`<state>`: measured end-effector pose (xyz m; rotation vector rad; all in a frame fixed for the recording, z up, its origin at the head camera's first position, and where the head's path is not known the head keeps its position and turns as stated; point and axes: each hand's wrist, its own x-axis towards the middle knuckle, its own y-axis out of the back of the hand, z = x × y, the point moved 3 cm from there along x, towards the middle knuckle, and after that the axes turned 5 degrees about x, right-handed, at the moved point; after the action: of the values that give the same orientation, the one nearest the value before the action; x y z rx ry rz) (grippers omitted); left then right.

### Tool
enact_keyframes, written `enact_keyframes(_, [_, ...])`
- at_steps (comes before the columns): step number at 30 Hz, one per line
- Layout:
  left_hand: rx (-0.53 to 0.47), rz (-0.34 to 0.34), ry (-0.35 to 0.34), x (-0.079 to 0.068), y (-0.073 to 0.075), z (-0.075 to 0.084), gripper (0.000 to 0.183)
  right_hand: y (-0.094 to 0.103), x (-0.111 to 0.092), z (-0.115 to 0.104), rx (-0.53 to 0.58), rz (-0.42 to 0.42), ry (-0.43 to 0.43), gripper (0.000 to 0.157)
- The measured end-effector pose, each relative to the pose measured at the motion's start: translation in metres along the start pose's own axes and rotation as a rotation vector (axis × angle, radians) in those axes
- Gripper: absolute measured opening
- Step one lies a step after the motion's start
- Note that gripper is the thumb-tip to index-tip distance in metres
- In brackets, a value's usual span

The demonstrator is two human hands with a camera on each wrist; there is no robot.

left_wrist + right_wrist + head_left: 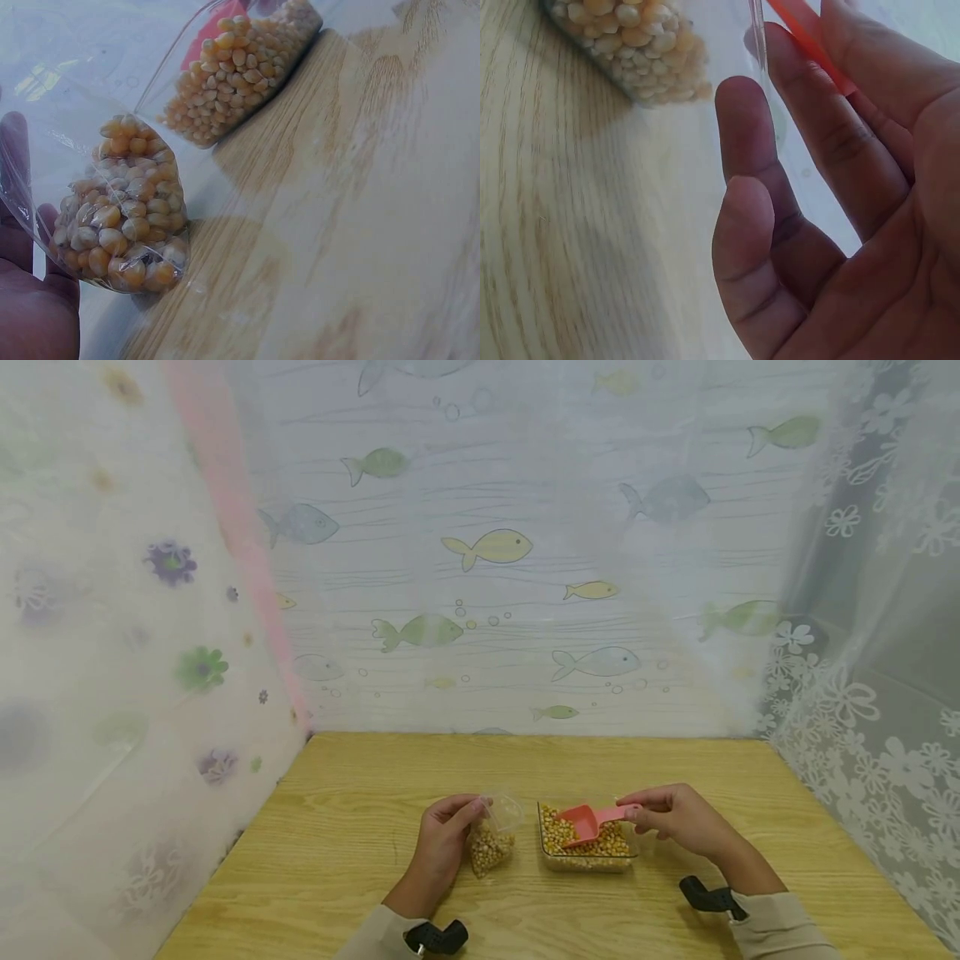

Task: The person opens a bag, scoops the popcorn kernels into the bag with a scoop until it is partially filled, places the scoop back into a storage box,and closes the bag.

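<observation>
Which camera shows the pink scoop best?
The head view: it shows nearly all of the scoop, with the right hand pinching the end of its handle. The left wrist view shows just a piece of it, partly behind the corn. The right wrist view shows only a strip.

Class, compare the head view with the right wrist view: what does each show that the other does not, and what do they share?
Only the head view shows the left hand, pinching a clear bag of corn kernels. It also shows the bowl of the red scoop on the kernels in the container.

Only the right wrist view shows the palm of the right hand up close.

Both show the right hand holding the scoop's handle, the clear container with kernels inside, and the wooden table.
</observation>
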<state>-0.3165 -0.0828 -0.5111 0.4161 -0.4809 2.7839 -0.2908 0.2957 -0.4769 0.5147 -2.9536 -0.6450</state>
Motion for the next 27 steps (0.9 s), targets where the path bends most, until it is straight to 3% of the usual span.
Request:
enact_keyframes(8, [0.007,0.002,-0.002,0.000,0.000,0.001,0.019,-0.002,0.002,-0.001,0.020,0.026,-0.002,0.044])
enact_keyframes(13, [0.000,-0.002,0.005,0.001,0.000,0.000,0.020,-0.003,0.003,0.006,0.193,0.040,-0.049,0.049])
enact_keyframes(19, [-0.017,-0.005,-0.001,0.002,-0.001,0.001,0.019,-0.003,0.003,0.014,0.389,-0.001,-0.048,0.052])
enact_keyframes(27, [-0.014,-0.015,-0.007,0.001,0.001,0.000,0.020,-0.002,0.003,0.021,0.467,-0.012,-0.051,0.051])
